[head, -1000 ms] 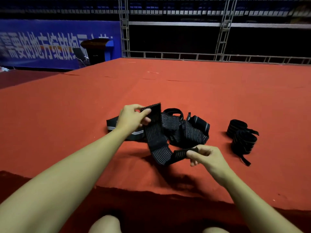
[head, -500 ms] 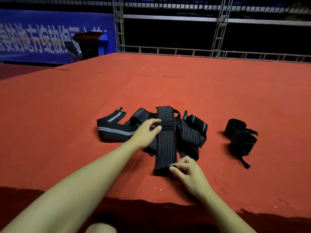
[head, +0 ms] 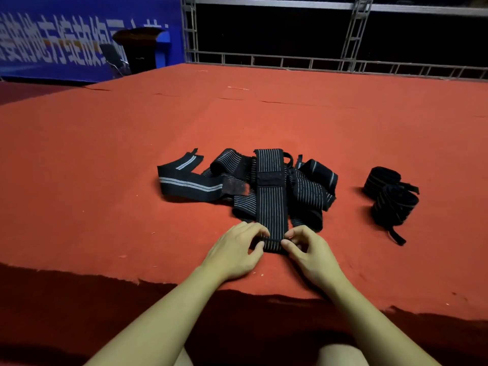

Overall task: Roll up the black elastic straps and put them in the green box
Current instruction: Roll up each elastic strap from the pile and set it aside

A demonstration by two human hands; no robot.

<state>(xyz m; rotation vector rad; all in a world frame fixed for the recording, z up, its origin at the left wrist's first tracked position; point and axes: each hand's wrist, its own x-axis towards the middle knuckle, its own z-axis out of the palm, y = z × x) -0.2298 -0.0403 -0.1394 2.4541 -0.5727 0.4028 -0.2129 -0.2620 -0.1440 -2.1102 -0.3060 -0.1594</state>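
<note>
at lower centre of the frame, both hands have come together on the near end of the black pin-striped elastic strap point(head: 272, 207). a second ago the left hand point(head: 232, 249) held the strap's far end up in the air while the right hand point(head: 309, 252) pinched the near end; half a second ago the strap was being laid flat, left hand up by the velcro patch. now the strap lies straight on the red carpeted platform point(head: 105, 180), running from the pile toward the person, and the left hand has dropped back to the near end. left fingers curl and pinch the strap's left corner; right thumb and forefinger pinch the right corner. judgement: flattening is done, the first turn of the roll is starting.

strap appearance: wide, black, thin pale lengthwise stripes, a dark velcro patch near its far end. it rests on top of the heap of loose black straps point(head: 303, 188) at centre frame. another loose black strap with a grey double stripe point(head: 184, 184) lies at centre left. two rolled black straps point(head: 390, 196) sit at centre right, well apart from the heap. green box: not in view.
</note>
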